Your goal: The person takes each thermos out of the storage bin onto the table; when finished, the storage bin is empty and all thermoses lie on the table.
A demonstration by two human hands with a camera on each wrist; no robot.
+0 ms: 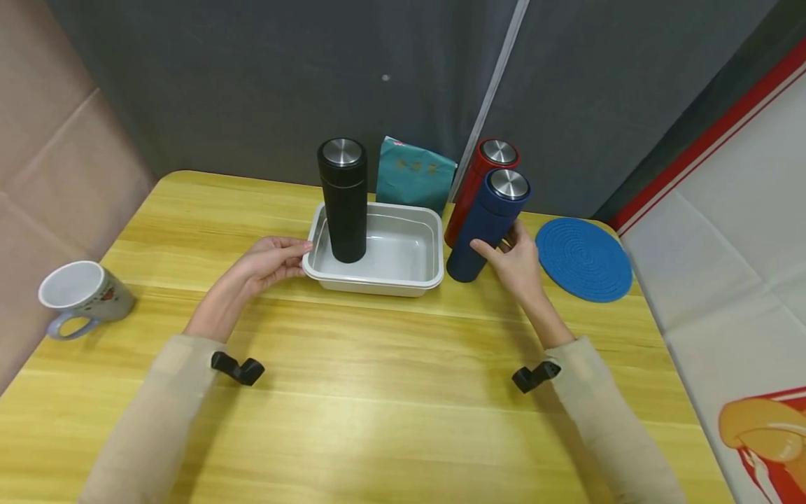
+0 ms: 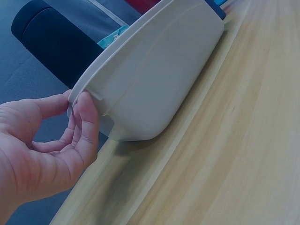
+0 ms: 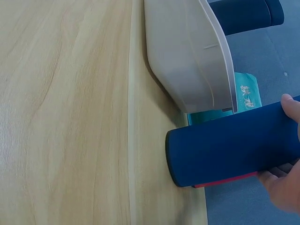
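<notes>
Right hand (image 1: pixel 516 262) curled round blue flask (image 1: pixel 488 224); steel cap, upright.
Red flask (image 1: pixel 480 183) touching behind; left hand (image 1: pixel 271 260) pinches white tray (image 1: pixel 403 281) rim, black flask (image 1: pixel 343 199) inside.

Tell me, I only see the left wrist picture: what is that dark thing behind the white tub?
Observer: A black flask with a steel cap. It stands upright inside the white tub.
Operator: What's my other hand doing?
Observer: The right hand grips a blue flask standing on the table just right of the tub.
Operator: Any more flasks?
Observer: One red flask, right behind the blue one.
Operator: Anything on the left?
Observer: A white mug near the table's left edge, well away from the left hand, whose fingers pinch the tub's rim.
</notes>
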